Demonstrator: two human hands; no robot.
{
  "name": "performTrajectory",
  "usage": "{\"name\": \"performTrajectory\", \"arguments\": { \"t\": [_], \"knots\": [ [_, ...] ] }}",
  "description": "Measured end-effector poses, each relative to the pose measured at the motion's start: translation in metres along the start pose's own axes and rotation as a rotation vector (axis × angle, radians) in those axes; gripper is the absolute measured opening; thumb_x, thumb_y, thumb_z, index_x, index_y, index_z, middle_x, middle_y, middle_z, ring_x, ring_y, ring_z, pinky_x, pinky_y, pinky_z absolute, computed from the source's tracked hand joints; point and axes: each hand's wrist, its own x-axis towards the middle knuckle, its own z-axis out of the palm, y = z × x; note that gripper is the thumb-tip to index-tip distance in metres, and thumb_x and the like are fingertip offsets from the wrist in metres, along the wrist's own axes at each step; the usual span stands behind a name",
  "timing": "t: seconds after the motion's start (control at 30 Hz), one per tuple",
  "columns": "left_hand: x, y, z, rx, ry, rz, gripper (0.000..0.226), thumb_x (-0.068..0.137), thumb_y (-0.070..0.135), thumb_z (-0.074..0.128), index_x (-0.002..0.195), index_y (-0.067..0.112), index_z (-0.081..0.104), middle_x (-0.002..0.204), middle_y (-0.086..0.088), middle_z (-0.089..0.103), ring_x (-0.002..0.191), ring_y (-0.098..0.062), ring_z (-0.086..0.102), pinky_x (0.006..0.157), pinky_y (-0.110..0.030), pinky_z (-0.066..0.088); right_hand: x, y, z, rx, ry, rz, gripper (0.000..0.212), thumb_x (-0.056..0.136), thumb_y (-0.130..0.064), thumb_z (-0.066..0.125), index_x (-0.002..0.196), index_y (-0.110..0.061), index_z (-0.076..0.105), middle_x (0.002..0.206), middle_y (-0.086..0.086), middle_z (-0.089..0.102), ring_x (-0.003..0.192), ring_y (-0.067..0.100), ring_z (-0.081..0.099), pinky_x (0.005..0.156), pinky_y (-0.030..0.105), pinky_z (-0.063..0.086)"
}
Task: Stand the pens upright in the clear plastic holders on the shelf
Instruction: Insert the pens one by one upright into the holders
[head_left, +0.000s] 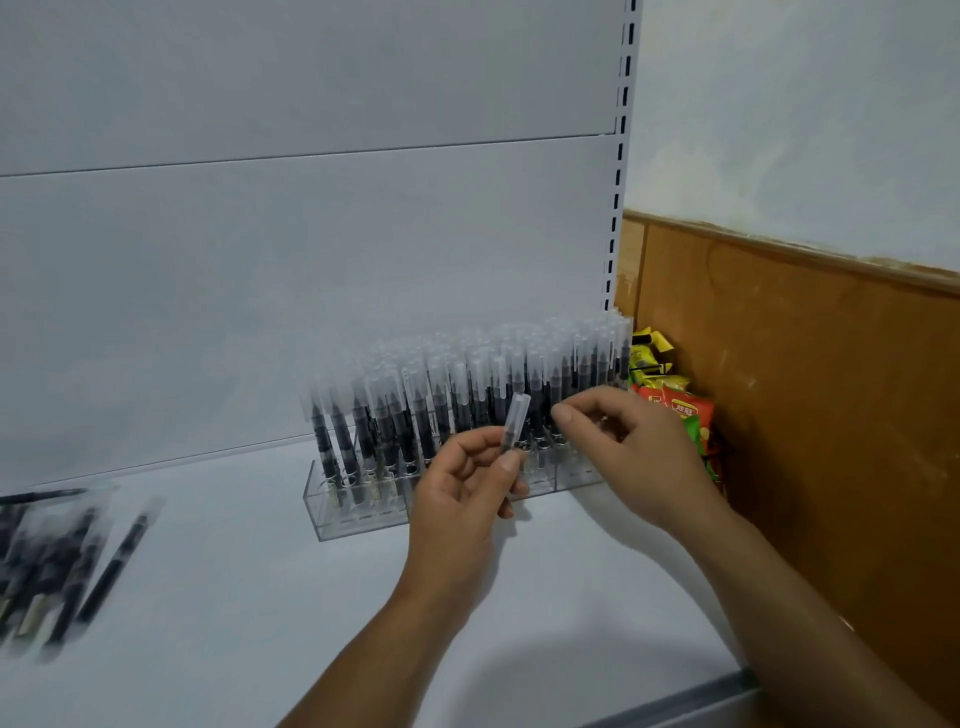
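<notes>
Clear plastic holders (358, 514) stand in a row on the white shelf (234, 597), packed with several upright black pens with frosted caps (457, 384). My left hand (457, 499) pinches one pen (514, 421) upright in front of the row, cap up. To its right, my right hand (623, 447) has its fingers curled among the standing pens; whether it grips one is hidden. A pile of loose pens (57, 566) lies flat at the far left of the shelf.
The white back panel (311, 234) rises behind the holders, with a slotted upright (621, 156) at its right end. Colourful snack packets (670, 400) hang against a brown wooden wall panel (805, 415) to the right. The shelf's front edge (675, 701) runs bottom right.
</notes>
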Motion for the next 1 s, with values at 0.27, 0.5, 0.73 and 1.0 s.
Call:
{"name": "performTrajectory", "arguments": {
  "t": [0.27, 0.5, 0.73, 1.0],
  "knots": [
    [-0.006, -0.004, 0.002, 0.219, -0.101, 0.128, 0.024, 0.087, 0.023, 0.068, 0.109, 0.031, 0.07, 0.108, 0.004, 0.071, 0.099, -0.01, 0.067, 0.081, -0.021, 0.053, -0.009, -0.014, 0.008, 0.411, -0.175, 0.033, 0.005, 0.084, -0.014, 0.072, 0.086, -0.011, 0.076, 0.094, 0.011, 0.065, 0.077, 0.016, 0.062, 0.065, 0.027, 0.051],
    [-0.009, -0.005, -0.007, 1.131, -0.014, 0.441, 0.04, 0.088, 0.036, 0.055, 0.128, 0.029, 0.057, 0.128, 0.019, 0.048, 0.125, -0.005, 0.038, 0.105, -0.028, 0.025, 0.015, -0.007, -0.023, 0.431, 0.356, 0.076, 0.013, 0.093, -0.024, 0.063, 0.083, -0.016, 0.067, 0.065, -0.004, 0.064, 0.054, 0.012, 0.057, 0.052, 0.032, 0.05],
    [-0.013, -0.009, -0.01, 1.413, -0.092, 0.341, 0.047, 0.089, 0.033, 0.059, 0.135, 0.028, 0.053, 0.134, 0.01, 0.048, 0.129, -0.017, 0.035, 0.109, -0.036, 0.018, 0.039, -0.004, -0.025, 0.039, 0.313, -0.055, 0.013, 0.092, -0.027, 0.065, 0.091, -0.014, 0.069, 0.074, -0.006, 0.064, 0.067, 0.019, 0.061, 0.061, 0.035, 0.055],
    [-0.014, -0.007, -0.01, 1.431, -0.066, 0.34, 0.047, 0.086, 0.033, 0.06, 0.133, 0.028, 0.055, 0.131, 0.01, 0.052, 0.125, -0.016, 0.04, 0.108, -0.036, 0.022, 0.05, -0.006, -0.021, -0.143, 0.258, -0.094, 0.018, 0.091, -0.034, 0.064, 0.091, -0.017, 0.069, 0.075, -0.012, 0.064, 0.067, 0.005, 0.057, 0.058, 0.026, 0.048]
  ]
}}
